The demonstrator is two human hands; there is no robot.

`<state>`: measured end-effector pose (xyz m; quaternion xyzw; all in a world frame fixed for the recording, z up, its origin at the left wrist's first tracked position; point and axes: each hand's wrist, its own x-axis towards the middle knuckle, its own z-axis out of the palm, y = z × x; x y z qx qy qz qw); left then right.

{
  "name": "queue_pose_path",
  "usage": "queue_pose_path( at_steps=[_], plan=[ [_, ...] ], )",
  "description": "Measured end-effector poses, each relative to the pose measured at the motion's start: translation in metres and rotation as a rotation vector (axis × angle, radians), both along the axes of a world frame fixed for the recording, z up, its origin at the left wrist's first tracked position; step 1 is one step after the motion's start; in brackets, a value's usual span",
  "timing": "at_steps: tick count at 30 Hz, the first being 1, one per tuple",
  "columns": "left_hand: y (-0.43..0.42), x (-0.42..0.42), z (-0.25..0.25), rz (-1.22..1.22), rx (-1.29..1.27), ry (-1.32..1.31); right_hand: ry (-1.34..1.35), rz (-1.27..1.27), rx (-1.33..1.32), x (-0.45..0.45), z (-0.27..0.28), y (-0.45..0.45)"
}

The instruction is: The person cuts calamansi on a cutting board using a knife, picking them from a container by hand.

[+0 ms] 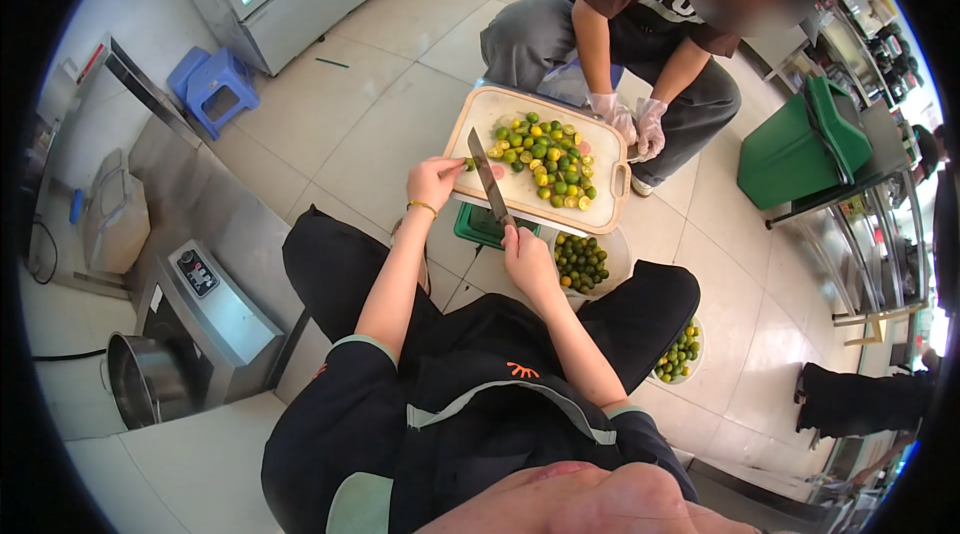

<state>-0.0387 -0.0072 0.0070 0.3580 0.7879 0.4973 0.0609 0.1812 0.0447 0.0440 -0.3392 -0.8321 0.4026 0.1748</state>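
Observation:
My right hand [527, 259] is wrapped around the handle of a kitchen knife [488, 177], its blade pointing away from me over the left part of a cutting board [478, 112]. At the board's left edge, my left hand [436, 182] pinches a small green lime [469, 165] close beside the blade. Many small green and yellow limes [540, 151] lie heaped on the board, some of them cut in half. Below the board's near edge stands a white tub of whole limes [582, 262], partly hidden by the board.
Across the board, a co-worker squats with gloved hands [650, 129] near its right end. A bowl of limes [682, 356] sits by my right knee. A green bin [800, 146], a blue stool [222, 94], a steel pot [148, 379] and a green base [478, 222] surround the area.

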Motion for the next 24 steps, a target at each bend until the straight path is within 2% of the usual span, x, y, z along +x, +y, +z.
queue_pose_path(
  at_steps=[6,15,24],
  plan=[
    [0.002,0.0,-0.002,0.011,0.013,-0.018,-0.043,-0.006,0.029,-0.005,-0.005,0.001],
    [0.01,0.005,-0.016,0.119,0.119,0.275,0.038,0.079,0.077,-0.022,-0.009,0.011],
    [0.011,0.014,-0.011,0.165,0.043,0.277,0.016,0.051,0.055,-0.033,-0.003,0.003]
  ],
)
